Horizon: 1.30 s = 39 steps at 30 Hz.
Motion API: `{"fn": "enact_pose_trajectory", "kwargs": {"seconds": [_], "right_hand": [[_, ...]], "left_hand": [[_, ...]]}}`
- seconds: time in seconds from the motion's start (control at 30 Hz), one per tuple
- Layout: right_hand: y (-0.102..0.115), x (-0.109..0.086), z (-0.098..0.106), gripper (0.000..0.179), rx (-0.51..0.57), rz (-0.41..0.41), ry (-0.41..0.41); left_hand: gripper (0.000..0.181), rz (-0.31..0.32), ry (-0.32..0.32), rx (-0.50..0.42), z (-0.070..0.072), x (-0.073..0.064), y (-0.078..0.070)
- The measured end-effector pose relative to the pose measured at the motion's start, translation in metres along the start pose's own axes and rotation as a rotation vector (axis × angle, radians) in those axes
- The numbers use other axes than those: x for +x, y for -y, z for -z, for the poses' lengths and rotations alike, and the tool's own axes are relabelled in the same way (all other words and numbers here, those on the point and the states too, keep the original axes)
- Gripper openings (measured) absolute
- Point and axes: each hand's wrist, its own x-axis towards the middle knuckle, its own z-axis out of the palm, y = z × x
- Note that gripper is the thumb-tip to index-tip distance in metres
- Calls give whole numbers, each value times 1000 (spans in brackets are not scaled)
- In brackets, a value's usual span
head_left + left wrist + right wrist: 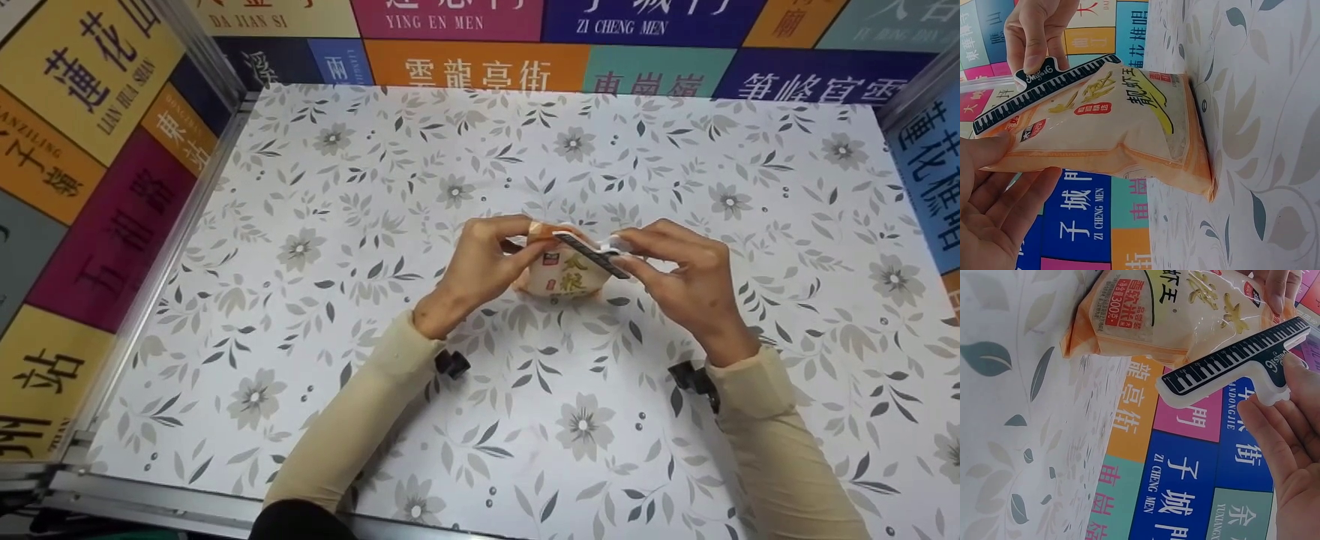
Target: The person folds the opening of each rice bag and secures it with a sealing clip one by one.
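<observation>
A small orange-edged plastic bag of rice (564, 279) stands upright on the table. Its printed front shows in the left wrist view, where the bag (1112, 126) bulges with its contents. My left hand (480, 259) pinches the bag's top corner between thumb and fingers. A white sealing clip (589, 251) with a black piano-key pattern slants across the bag's top edge. By its handle tab, my right hand (694, 277) pinches this clip (1235, 360) between thumb and fingers. One end of the clip sticks out past the bag. I cannot tell whether its jaws are clamped on the plastic.
The table (420, 315) has a white cover with a grey floral print. Colourful panels (480, 64) with place names stand along its back and sides. A metal frame edge (172, 202) runs along the left.
</observation>
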Motion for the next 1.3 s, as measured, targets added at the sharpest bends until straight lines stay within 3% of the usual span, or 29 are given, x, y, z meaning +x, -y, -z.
{"fn": "enact_pose_trajectory", "kwargs": {"seconds": [1.3], "right_hand": [[6, 6, -2, 33, -8, 26, -4]], "left_hand": [[13, -3, -4, -7, 0, 1, -1]]}}
